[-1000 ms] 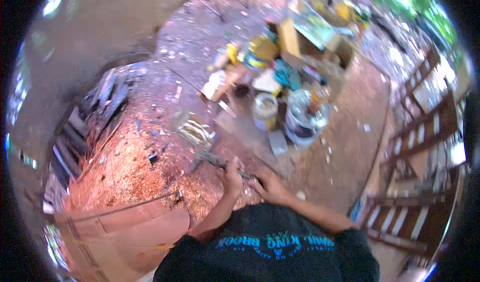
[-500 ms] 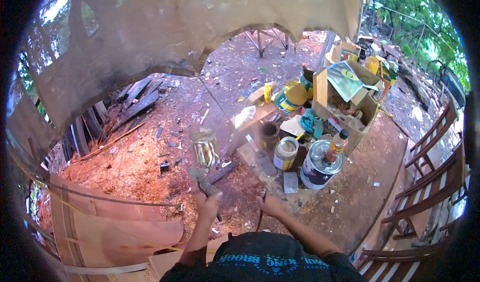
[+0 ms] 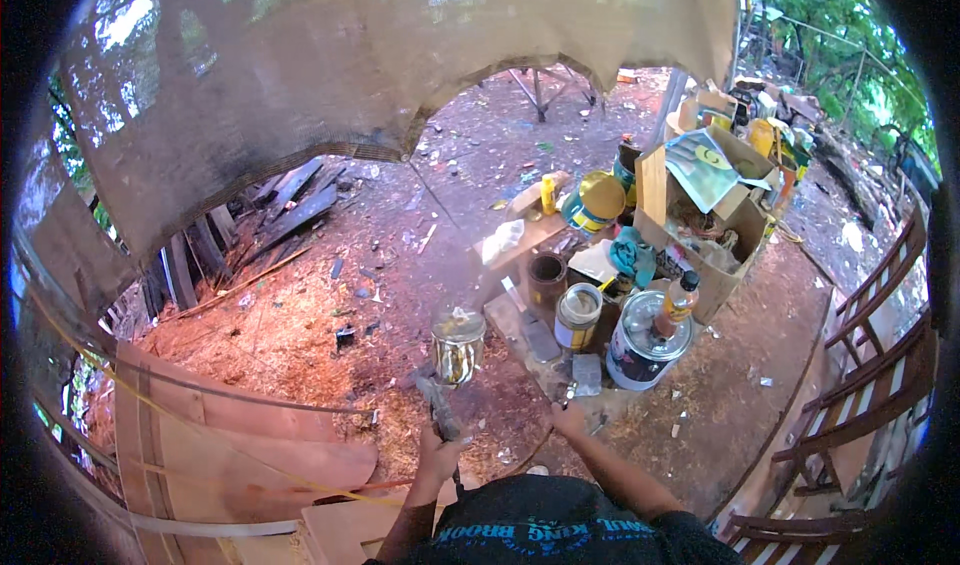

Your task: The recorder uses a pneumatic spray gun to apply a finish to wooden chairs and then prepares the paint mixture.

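Observation:
My left hand [image 3: 438,455] is closed around the handle of a grey spray gun [image 3: 437,405], held low in front of my body. At the gun's far end is a shiny, streaked metal cup [image 3: 458,347]. A dark line runs down from the grip past my wrist. My right hand [image 3: 570,420] is closed at the near edge of the board with the cans; a thin dark hose [image 3: 535,452] curves down from it toward my body. A small metal end shows above the fingers.
On a board right of the gun stand an open paint can [image 3: 578,317], a large lidded can [image 3: 650,343] with a bottle [image 3: 677,305], and a rusty tin [image 3: 547,280]. Behind is a cardboard box [image 3: 735,250]. Wooden chairs [image 3: 870,365] line the right; curved panels [image 3: 240,435] lie left.
The spray gun and its cup have moved right and nearer to my body with my left hand. My right hand has shifted slightly right. The whole view has moved a little.

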{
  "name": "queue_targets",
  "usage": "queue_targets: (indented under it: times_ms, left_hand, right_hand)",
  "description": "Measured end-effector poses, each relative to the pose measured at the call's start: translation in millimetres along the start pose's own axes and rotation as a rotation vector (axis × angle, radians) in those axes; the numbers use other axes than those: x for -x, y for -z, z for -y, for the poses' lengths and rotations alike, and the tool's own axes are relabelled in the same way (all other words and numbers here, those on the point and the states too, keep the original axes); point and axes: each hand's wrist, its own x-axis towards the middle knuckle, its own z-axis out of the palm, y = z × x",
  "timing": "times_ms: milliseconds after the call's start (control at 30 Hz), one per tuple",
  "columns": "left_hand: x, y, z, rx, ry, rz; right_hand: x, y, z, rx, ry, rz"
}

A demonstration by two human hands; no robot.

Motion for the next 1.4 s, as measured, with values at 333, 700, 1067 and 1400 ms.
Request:
queue_targets:
  times_ms: [333,700,1067,1400]
  left_hand:
    - [24.2,-23.5,19.7,-0.099,0.061,0.121]
    - [42.0,-99.8,20.5,-0.142,-0.034,0.618]
    - [44.0,-128.4,-10.4,-0.255,0.092,0.714]
    - [48.0,-152.9,-7.8,-0.277,-0.169,0.472]
  right_hand:
    - [35.2,75.8,12.0,0.351,0.142,0.183]
    - [151.6,261.7,155.3,-0.068,0.938,-0.316]
    - [152.9,284.6,144.7,0.112,0.8,-0.503]
    - [163.5,298.5,133.0,0.127,0.801,-0.57]
